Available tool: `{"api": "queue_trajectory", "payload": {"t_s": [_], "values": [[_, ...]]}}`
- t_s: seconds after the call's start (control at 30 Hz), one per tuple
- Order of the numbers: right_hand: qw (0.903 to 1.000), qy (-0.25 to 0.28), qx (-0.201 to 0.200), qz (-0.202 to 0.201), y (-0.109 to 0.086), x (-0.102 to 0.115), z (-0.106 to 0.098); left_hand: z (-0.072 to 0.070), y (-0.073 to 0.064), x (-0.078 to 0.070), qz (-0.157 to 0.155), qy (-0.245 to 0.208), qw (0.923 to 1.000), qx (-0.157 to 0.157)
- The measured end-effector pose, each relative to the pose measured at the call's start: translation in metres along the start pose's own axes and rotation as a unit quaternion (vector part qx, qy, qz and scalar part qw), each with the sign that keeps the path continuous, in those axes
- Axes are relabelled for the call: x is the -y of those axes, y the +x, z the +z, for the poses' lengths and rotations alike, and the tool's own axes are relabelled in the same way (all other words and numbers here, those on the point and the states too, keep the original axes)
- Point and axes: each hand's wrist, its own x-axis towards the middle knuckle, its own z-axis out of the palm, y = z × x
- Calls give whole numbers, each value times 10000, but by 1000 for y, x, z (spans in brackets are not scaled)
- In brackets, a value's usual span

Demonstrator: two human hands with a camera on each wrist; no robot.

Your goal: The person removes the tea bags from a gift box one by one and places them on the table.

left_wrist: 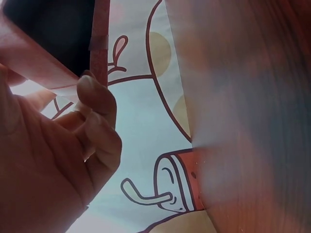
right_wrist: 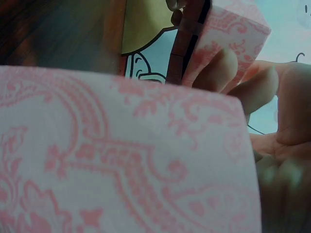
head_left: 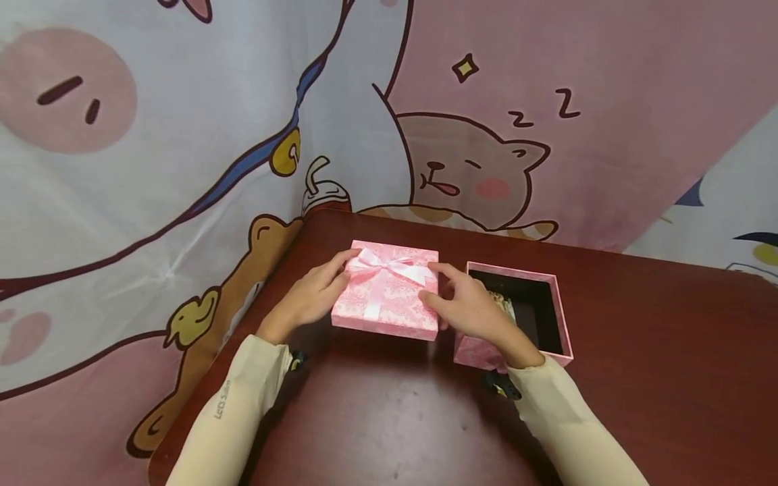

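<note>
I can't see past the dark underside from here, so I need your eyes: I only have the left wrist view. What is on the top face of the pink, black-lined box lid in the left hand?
Observer: A pale pink ribbon bow decorates the pink patterned square lid.
Operator: My view shows no second hand. Is the right one helping?
Observer: Yes, the right hand grips the lid's right side.
Operator: And the box itself?
Observer: An open pink patterned box with a black interior stands just right of the lid.
</note>
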Motion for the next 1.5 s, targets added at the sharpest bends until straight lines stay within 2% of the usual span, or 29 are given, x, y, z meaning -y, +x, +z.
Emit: {"api": "queue_trajectory", "payload": {"t_s": [0.53, 0.77, 0.97, 1.23, 1.5], "values": [[9996, 114, -14, 264, -6, 0, 17, 2, -5, 10, -87, 217, 9994, 259], [9994, -10, 138, 322, -2, 4, 22, 1, -7, 18, -92, 425, 9988, 240], [9992, -156, 198, 318, 3, 5, 28, 0, -11, 24, -155, 427, 9988, 202], [9989, -186, 93, 431, 5, 4, 36, 0, -14, 28, -68, 462, 9988, 132], [9987, -278, 68, 418, 8, 6, 54, 1, -21, 40, -88, 756, 9970, 154]]}}
